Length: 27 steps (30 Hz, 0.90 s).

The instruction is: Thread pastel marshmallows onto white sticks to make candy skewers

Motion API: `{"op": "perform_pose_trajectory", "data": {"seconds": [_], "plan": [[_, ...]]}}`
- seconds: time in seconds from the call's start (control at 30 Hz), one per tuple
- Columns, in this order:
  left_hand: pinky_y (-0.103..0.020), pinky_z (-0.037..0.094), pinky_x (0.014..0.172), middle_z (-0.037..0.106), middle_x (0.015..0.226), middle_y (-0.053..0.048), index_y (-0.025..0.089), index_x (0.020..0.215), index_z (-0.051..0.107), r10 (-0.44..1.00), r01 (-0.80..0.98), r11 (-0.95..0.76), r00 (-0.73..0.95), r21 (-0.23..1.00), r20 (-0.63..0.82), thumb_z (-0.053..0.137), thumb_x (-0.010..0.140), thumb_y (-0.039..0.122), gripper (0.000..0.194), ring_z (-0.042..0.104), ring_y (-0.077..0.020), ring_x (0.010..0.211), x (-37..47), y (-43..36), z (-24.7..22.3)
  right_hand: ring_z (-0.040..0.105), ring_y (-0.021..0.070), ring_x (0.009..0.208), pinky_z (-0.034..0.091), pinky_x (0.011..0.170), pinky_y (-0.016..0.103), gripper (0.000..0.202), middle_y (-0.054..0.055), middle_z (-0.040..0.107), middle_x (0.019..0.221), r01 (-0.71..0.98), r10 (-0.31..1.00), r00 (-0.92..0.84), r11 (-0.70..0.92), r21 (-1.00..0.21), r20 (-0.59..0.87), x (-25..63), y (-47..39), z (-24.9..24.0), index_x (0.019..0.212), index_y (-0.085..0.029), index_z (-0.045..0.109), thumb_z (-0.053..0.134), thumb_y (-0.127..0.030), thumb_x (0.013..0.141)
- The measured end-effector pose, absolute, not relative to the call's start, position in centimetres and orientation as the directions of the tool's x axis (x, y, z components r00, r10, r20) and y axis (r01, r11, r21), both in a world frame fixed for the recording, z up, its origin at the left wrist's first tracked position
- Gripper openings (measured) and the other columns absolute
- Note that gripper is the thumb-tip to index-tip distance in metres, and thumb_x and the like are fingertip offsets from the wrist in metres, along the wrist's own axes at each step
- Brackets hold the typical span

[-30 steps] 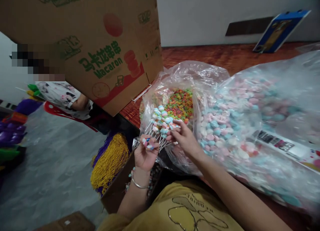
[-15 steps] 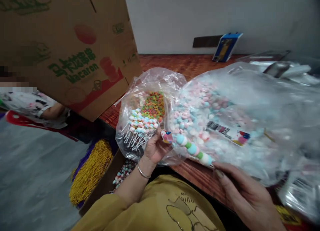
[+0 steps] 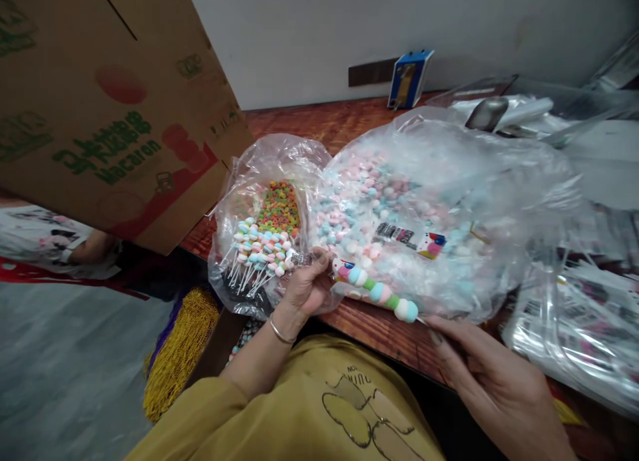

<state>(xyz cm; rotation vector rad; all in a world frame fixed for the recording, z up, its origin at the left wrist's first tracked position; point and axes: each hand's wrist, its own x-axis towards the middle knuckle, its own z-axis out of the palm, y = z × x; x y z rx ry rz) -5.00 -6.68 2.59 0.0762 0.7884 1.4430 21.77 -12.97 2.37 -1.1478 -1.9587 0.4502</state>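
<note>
A marshmallow skewer (image 3: 382, 292) in white, blue, pink and green lies slanted between my hands, above the table's front edge. My right hand (image 3: 492, 374) pinches its thin stick at the lower right end. At the other end, my left hand (image 3: 308, 285) has its fingers closed on a small clear printed bag (image 3: 343, 268). The bag's coloured print overlaps the first marshmallow; how far the clear film reaches along the skewer I cannot tell. Behind the skewer lies a large clear sack of pastel marshmallows (image 3: 349, 201), with another printed wrapper (image 3: 409, 238) on top.
Left of the sack, an open plastic bag (image 3: 234, 161) holds finished marshmallow sticks (image 3: 262, 248) and small colourful candies (image 3: 278, 208). A cardboard carton (image 3: 164, 155) stands at left. Flat printed bags (image 3: 574, 314) are stacked at right. A blue device (image 3: 410, 78) stands by the wall.
My view has turned rightward, showing more of the stacked bags. The skewer's top end has come closer to my left hand, and the bag's print now overlaps the first marshmallow.
</note>
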Motion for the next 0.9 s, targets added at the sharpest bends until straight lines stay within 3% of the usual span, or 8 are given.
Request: {"op": "perform_pose_trajectory", "data": {"seconds": [0.23,0.37,0.47,0.57,0.67,0.73,0.83,0.9], "plan": [[-0.018,0.05,0.067,0.068,0.072,0.004,0.016,0.079,0.066,0.925,-0.803,0.207,-0.025,0.559,-0.379,0.085,0.067,0.007,0.024,0.064,-0.0079,0.066,-4.1,-6.7,2.4,0.073,0.0168,0.069,0.056,0.057,0.022,0.014,0.003,0.076,0.088,0.57,0.857,-0.2,0.496,-0.656,0.475,21.7,-13.3,3.1,0.104,-0.027,0.068,0.06,-0.024,0.093],[-0.018,0.05,0.067,0.066,0.072,0.004,0.016,0.078,0.066,0.935,-0.763,0.206,-0.031,0.613,-0.353,0.089,0.062,0.011,0.029,0.062,-0.008,0.066,-3.6,-6.6,2.7,0.071,0.015,0.067,0.054,0.06,0.021,0.013,0.001,0.076,0.085,0.545,0.895,-0.172,0.434,-0.718,0.411,21.9,-13.8,2.9,0.101,-0.026,0.07,0.062,-0.026,0.092],[-0.021,0.05,0.07,0.066,0.074,0.003,0.015,0.076,0.066,0.963,-0.706,0.172,-0.027,0.687,-0.269,0.092,0.058,0.015,0.031,0.063,-0.0097,0.07,-3.5,-6.6,2.8,0.068,0.0154,0.065,0.052,0.059,0.023,0.014,0.002,0.074,0.081,0.45,0.974,-0.132,0.226,-0.864,0.186,22.3,-14.3,2.1,0.097,-0.024,0.072,0.065,-0.034,0.091],[-0.022,0.05,0.07,0.067,0.075,0.001,0.014,0.074,0.066,0.98,-0.651,0.144,-0.012,0.745,-0.2,0.093,0.059,0.02,0.031,0.062,-0.0103,0.07,-3.3,-6.5,2.7,0.051,0.0114,0.048,0.039,0.044,0.022,0.027,-0.002,0.058,0.059,0.17,0.98,-0.121,-0.137,-0.976,-0.159,22.0,-14.5,1.1,0.093,-0.021,0.07,0.066,-0.048,0.09],[-0.02,0.05,0.068,0.067,0.074,0.001,0.014,0.075,0.065,0.972,-0.653,0.171,-0.013,0.738,-0.236,0.093,0.059,0.021,0.032,0.062,-0.0096,0.068,-3.0,-6.5,2.6,0.029,0.0064,0.039,0.026,0.039,0.02,0.039,-0.009,0.035,0.047,-0.154,0.883,-0.243,-0.444,-0.883,-0.402,21.0,-14.6,0.4,0.087,-0.018,0.067,0.068,-0.057,0.087],[-0.019,0.05,0.066,0.067,0.074,0.001,0.015,0.078,0.065,0.957,-0.679,0.21,-0.006,0.704,-0.291,0.092,0.059,0.019,0.033,0.062,-0.009,0.066,-2.7,-6.4,2.4,0.023,0.0048,0.039,0.025,0.039,0.02,0.042,-0.011,0.029,0.047,-0.246,0.834,-0.313,-0.534,-0.809,-0.455,20.3,-14.6,0.2,0.082,-0.016,0.067,0.071,-0.058,0.084],[-0.019,0.051,0.064,0.067,0.071,0.002,0.015,0.081,0.065,0.942,-0.693,0.235,-0.01,0.682,-0.335,0.091,0.061,0.017,0.033,0.062,-0.0087,0.062,-2.3,-6.4,2.0,0.03,0.006,0.041,0.031,0.042,0.021,0.039,-0.01,0.034,0.049,-0.259,0.887,-0.239,-0.451,-0.854,-0.396,19.8,-14.8,-0.2,0.083,-0.016,0.067,0.072,-0.055,0.084],[-0.021,0.053,0.064,0.068,0.069,0.002,0.014,0.081,0.066,0.934,-0.676,0.248,-0.023,0.694,-0.356,0.091,0.062,0.02,0.032,0.064,-0.0099,0.061,-2.2,-6.5,1.9,0.04,0.0084,0.046,0.037,0.046,0.022,0.033,-0.006,0.044,0.053,-0.151,0.949,-0.117,-0.307,-0.939,-0.292,19.7,-15.1,-0.4,0.084,-0.018,0.067,0.071,-0.051,0.087]]}}
